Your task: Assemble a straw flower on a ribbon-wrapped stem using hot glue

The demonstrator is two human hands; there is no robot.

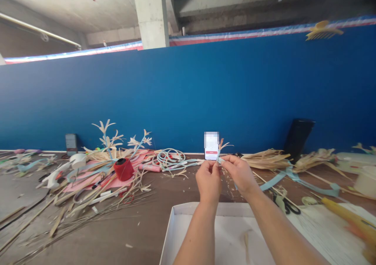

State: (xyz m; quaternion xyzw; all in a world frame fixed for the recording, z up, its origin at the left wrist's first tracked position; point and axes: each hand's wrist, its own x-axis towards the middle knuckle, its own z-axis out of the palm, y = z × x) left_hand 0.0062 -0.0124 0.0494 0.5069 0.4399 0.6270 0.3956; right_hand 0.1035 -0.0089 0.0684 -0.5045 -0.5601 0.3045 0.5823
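My left hand point(208, 180) pinches the base of a small flower point(223, 145) made of pale dried husk strips, held upright above the table. Light blue tape point(219, 159) shows around its stem between my fingertips. From the other side my right hand point(239, 175) closes thumb and fingers on this tape, close against the left fingers. A longer light blue strip point(273, 181) trails on the table to the right; whether it joins the tape in my fingers is hidden. Behind the flower stands a lit phone point(211, 146).
A white shallow box point(182, 212) lies under my forearms with a husk piece point(246, 245) inside. Finished husk flowers point(110, 141), a red thread spool point(123, 170) and a white glue gun point(57, 175) are left. Husk bundles point(266, 159), black-handled scissors point(289, 208) and a yellow tool point(346, 214) are right.
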